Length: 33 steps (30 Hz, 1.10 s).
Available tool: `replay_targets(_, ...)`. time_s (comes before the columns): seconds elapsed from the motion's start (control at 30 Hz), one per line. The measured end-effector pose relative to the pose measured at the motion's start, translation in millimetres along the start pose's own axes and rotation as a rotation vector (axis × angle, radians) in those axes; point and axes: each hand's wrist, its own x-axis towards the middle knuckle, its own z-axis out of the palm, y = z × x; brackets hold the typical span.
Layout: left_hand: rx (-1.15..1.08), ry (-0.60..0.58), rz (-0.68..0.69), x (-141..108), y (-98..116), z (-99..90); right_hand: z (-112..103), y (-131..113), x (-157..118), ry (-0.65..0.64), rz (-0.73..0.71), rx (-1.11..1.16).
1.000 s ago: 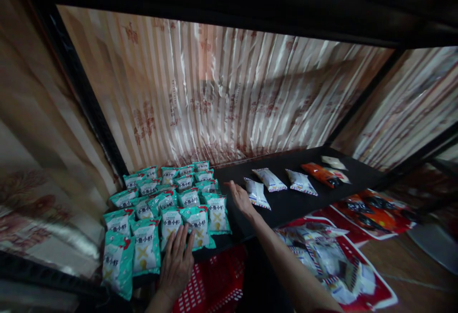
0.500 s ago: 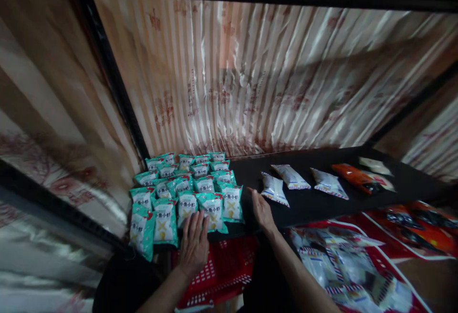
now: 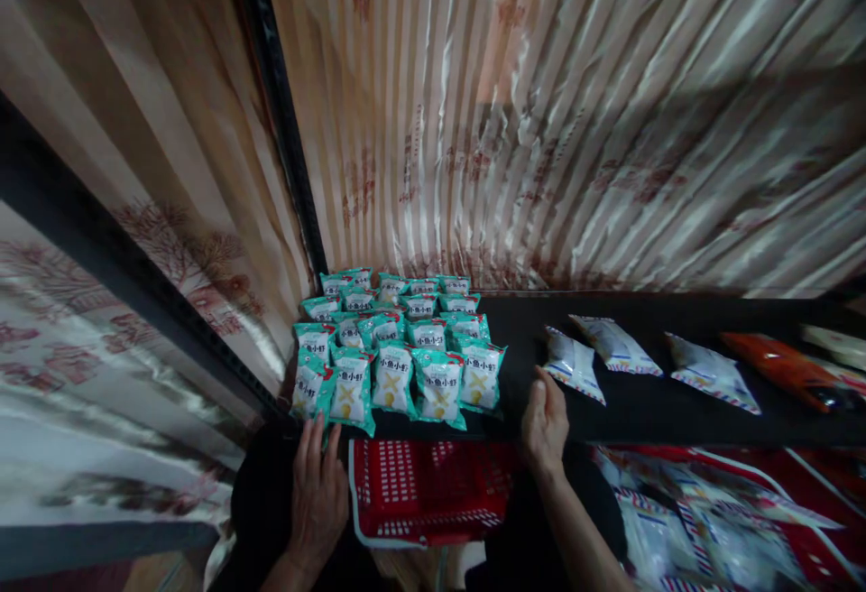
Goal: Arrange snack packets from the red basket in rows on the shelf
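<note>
Teal and white snack packets (image 3: 392, 375) stand in several rows at the left end of the black shelf (image 3: 514, 339). My left hand (image 3: 319, 484) is at the shelf's front edge, its fingers stretched out and its fingertips just below the leftmost front packet (image 3: 311, 386); whether they touch it I cannot tell. To the right of the rows, my right hand (image 3: 545, 419) is over the shelf edge with nothing visible in it, its fingers held together and slightly bent. Just beyond it lies a white packet (image 3: 574, 365), with two more white packets (image 3: 617, 346) further right.
Under the shelf edge, between my legs, sits a red basket (image 3: 433, 493). Clear and striped packets (image 3: 731, 538) fill a red container at the lower right. Orange packets (image 3: 778, 365) lie on the shelf's right. A patterned curtain (image 3: 419, 123) and black posts (image 3: 288, 114) enclose it.
The view has swung to the left. My left hand has moved from the middle front packets to the leftmost front one. The front packets now stand more evenly lined up.
</note>
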Motion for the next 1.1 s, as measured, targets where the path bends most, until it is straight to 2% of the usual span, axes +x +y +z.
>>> replay_targets(0.1,-0.040,-0.015,-0.088,-10.6,-6.5,-7.9,-1.5,-21.5,-0.6,0.047,-0.163,0.007)
replay_targets(0.23,-0.098,-0.063,-0.178,-24.7,-4.7,-8.1,3.2,-59.0,-11.0,-0.007,-0.337,0.069)
replay_targets(0.43,-0.155,-0.113,-0.193,-33.7,-4.5,-2.0,28.3,-113.1,-53.0,-0.334,-0.536,0.206)
replay_targets(0.6,-0.162,-0.125,-0.182,-37.4,-7.0,0.7,58.0,-142.0,-92.6,-0.572,-0.508,0.312)
replay_targets(0.7,-0.168,-0.117,-0.189,-39.8,-6.9,1.5,73.3,-155.0,-107.5,-0.695,-0.467,0.315)
replay_targets(0.9,-0.164,-0.085,-0.190,-38.1,-9.0,1.9,91.8,-180.2,-114.4,-0.853,-0.475,0.298)
replay_targets(1.1,-0.154,-0.061,-0.166,-37.4,-12.7,5.5,103.4,-200.0,-112.1,-0.956,-0.490,0.316)
